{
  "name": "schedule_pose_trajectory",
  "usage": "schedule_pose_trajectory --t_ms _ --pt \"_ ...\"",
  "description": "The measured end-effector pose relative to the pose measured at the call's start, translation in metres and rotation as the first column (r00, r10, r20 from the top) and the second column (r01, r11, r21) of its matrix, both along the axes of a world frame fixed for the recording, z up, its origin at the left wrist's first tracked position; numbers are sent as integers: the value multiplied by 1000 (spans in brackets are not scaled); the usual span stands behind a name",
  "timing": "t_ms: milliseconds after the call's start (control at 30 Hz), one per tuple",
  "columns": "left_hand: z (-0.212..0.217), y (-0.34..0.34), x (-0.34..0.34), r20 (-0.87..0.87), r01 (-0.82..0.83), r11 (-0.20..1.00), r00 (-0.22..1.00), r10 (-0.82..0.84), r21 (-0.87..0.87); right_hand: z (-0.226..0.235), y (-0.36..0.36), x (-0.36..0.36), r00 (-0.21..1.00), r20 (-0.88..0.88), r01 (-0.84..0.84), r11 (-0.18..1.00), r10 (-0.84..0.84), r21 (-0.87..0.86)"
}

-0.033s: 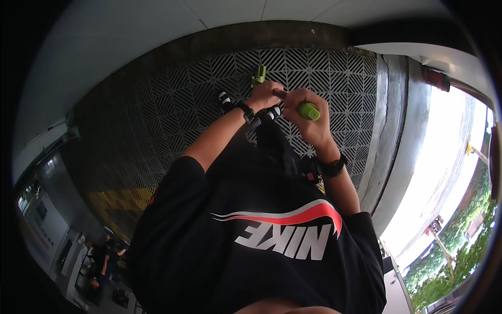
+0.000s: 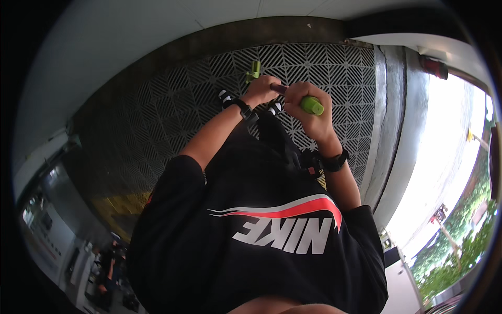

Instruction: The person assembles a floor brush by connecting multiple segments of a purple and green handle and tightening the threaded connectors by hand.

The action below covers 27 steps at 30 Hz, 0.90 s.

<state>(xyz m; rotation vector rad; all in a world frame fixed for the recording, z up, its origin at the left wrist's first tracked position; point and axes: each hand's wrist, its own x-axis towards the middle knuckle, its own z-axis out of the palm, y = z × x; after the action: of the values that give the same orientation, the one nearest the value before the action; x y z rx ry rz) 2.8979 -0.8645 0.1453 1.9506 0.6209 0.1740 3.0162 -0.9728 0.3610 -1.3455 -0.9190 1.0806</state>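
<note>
My left hand [image 2: 263,90] and my right hand [image 2: 306,104] are held close together in front of my chest, above my black shirt [image 2: 261,209]. My right hand is closed around a bright green grip [image 2: 312,106] whose end sticks out of the fist. A dark reddish bar [image 2: 279,89] runs from it to my left hand, which is closed on it. A second green piece [image 2: 254,69] shows just beyond my left hand. What the tool is I cannot tell. Each wrist wears a black band.
Below me lies a dark floor of patterned grid tiles [image 2: 172,115]. My black shoes with white stripes [image 2: 225,97] stand on it. A grey concrete ledge [image 2: 392,131] runs along the right, with bright daylight and trees [image 2: 455,251] beyond.
</note>
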Motion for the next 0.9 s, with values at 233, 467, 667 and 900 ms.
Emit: schedule_pose_trajectory --t_ms 233,467,667,900 --pt "3 45 -21 -8 91 990 996 -91 105 0 3 -34 979 -36 199 980 -199 13" --pt "16 49 -2 3 441 893 897 -443 94 30 -40 -39 939 -134 327 944 -318 50" --pt "38 8 37 -43 564 814 825 -564 143 53 -88 -7 963 4 263 947 -268 183" --pt "38 -89 115 -2 684 710 720 -694 166 45 -198 55 916 238 293 944 -322 151"
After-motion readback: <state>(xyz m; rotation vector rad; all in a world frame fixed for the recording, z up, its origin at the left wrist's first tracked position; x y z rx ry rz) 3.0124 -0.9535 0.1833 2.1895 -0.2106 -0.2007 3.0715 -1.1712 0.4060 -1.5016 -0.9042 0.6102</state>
